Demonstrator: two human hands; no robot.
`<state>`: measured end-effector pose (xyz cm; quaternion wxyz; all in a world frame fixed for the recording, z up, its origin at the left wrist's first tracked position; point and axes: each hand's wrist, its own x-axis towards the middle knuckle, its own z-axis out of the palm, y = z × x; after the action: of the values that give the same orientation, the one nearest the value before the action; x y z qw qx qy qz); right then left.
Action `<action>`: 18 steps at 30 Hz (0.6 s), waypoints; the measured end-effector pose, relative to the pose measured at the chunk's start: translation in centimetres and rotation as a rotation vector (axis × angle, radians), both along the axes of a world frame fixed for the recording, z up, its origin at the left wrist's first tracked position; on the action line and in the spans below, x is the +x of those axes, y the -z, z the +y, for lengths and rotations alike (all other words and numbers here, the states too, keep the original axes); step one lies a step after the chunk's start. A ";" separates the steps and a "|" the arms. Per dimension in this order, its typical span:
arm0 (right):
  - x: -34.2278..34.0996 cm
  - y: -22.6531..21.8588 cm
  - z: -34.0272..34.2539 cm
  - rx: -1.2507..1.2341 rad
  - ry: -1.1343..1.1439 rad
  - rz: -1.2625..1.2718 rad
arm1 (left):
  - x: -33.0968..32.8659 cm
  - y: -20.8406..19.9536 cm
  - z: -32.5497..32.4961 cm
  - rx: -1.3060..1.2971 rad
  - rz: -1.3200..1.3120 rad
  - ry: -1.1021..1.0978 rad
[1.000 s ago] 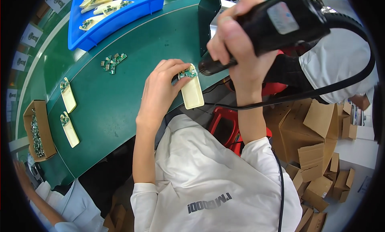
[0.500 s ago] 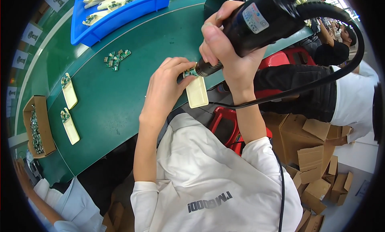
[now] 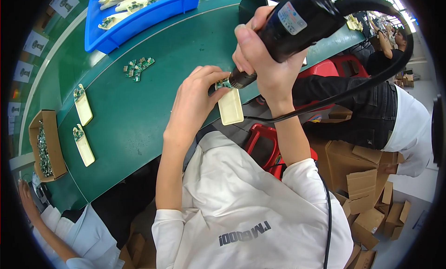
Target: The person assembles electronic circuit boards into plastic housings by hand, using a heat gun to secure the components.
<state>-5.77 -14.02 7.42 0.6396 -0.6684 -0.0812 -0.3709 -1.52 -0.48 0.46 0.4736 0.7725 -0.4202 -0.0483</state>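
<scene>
Partly, the left hand (image 3: 194,93) hides the circuit board (image 3: 224,83).

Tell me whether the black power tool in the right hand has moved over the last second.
Yes. Judged against the blue bin, the black power tool has shifted left, its body now closer to that bin.

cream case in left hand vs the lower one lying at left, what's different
The left hand pinches the held case; the lower case lies untouched on the green table. The black power tool points at the held case's circuit board, but not at the lower case. Both are cream, with a green circuit board at one end.
</scene>
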 end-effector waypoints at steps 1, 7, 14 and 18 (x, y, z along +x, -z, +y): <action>-0.1 -0.1 0.1 0.026 -0.002 0.013 | 0.0 -0.1 0.1 0.006 -0.006 0.006; -0.8 -0.4 0.9 0.131 0.012 -0.004 | 0.5 -0.3 0.2 -0.043 -0.026 0.090; -1.4 -0.3 1.2 0.056 0.001 0.045 | 0.0 -0.6 0.5 -0.058 -0.036 0.115; -1.7 -0.1 0.6 0.083 -0.064 0.051 | 0.1 -0.7 0.4 -0.001 -0.007 0.125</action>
<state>-7.50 -13.42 7.53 0.6801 -0.6477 -0.0708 -0.3360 -1.44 -0.03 1.16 0.4687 0.7445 -0.4695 -0.0750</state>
